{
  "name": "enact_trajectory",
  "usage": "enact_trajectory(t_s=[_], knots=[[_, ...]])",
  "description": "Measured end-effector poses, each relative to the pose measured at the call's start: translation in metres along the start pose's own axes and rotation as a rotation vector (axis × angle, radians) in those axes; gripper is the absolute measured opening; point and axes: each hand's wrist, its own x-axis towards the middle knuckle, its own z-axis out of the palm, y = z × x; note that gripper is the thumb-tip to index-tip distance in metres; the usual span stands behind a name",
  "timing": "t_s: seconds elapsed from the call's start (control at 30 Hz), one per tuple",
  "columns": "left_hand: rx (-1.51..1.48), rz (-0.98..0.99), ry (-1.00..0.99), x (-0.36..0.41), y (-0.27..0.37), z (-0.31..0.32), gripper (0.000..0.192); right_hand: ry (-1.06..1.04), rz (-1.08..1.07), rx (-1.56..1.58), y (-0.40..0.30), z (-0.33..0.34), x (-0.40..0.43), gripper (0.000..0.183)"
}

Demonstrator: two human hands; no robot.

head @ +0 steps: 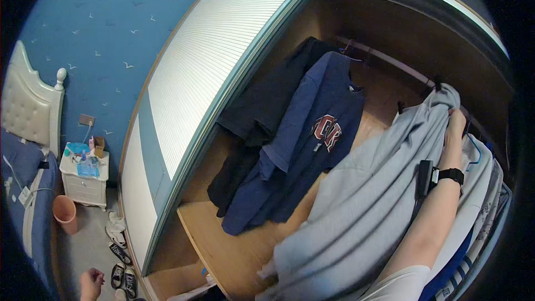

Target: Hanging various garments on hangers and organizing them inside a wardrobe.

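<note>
My right hand (456, 123) grips the top of a long grey garment (359, 179) close to the closet's hanging rod (393, 60); a black watch is on that wrist. Whether a hanger is inside the grey garment cannot be seen. Left of it a navy shirt with lettering (309, 125) hangs on the rod, beside black garments (267, 104). Behind my right forearm hang white and patterned garments (480, 175) and a blue hanger (475, 150). At the lower left, away from the closet, my left hand (92, 283) is loosely curled and touches no garment.
A wooden shelf (234, 234) lies under the hanging clothes. A sliding door (205, 75) covers the closet's left part. Several shoes (118, 253) stand on the floor beside it. Farther left are a pink bin (65, 213), a white nightstand (85, 186) and a bed (42, 217).
</note>
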Motion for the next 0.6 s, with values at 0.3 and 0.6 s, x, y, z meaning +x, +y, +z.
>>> enact_trajectory(t_s=[0.3, 0.6], knots=[[0.095, -0.054, -0.082, -0.009, -0.007, -0.005, 0.005, -0.046, -0.073, -1.106, -0.08, 0.06, -0.129, 0.073], [-0.016, -0.072, -0.03, -0.028, -0.006, 0.004, 0.004, -0.044, -0.116, -1.002, -0.052, 0.071, -0.073, 0.069]])
